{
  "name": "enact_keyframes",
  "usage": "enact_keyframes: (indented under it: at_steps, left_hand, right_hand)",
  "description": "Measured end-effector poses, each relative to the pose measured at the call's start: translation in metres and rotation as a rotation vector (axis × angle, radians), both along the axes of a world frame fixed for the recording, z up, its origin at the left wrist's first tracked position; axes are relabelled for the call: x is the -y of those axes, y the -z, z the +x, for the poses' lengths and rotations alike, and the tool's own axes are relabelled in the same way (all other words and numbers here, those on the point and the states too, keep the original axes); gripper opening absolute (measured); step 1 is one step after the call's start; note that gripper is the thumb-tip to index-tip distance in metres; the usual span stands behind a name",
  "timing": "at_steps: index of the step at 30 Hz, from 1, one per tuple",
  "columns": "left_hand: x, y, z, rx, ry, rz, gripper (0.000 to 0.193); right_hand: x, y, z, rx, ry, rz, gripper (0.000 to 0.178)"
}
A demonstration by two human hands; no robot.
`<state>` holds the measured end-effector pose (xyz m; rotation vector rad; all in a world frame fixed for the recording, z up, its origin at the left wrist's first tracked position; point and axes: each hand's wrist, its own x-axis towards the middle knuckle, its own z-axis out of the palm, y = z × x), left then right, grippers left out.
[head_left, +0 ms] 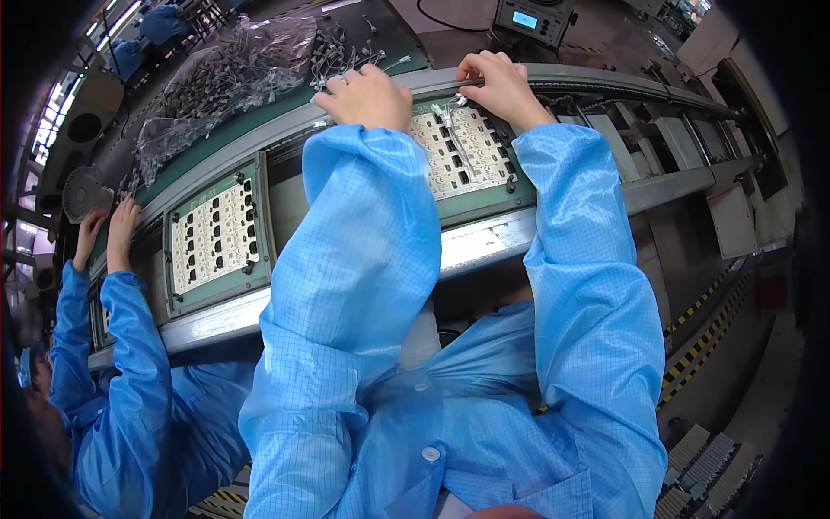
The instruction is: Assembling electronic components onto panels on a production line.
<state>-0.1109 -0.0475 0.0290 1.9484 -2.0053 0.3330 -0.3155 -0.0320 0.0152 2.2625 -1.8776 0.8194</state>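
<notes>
My left hand [367, 99] reaches over the far rail beside loose cables with white connectors [373, 60]. Its fingers are bent closed and their tips are partly hidden, so what they grip does not show clearly. At the far edge of a panel of white circuit boards [484, 147], my right hand [506, 89] has its thumb and fingers curled together around the end of a white cable [458, 145]. The cable lies across the panel, its white connectors by my right thumb. Black components sit in rows on the panel, which rests in a green carrier [493, 201].
A plastic bag full of cables [233, 78] lies beyond the rail. Left of me, a second panel [212, 235] rides on the conveyor rail [484, 240], with a co-worker's hands [117, 232] beyond it. A device with a lit screen [532, 22] stands at the back.
</notes>
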Motion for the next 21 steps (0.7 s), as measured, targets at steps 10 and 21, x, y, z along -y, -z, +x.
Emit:
enact_keyframes:
  at_steps: [10,21]
  left_hand:
    - [0.01,0.008,-0.003,-0.194,0.178,0.055,0.019]
    - [-0.007,0.012,-0.011,-0.073,0.47,-0.076,0.022]
  right_hand:
    - [-0.008,-0.008,0.0,-0.014,-0.053,-0.089,0.017]
    - [-0.017,-0.015,0.012,-0.179,-0.126,0.047,0.016]
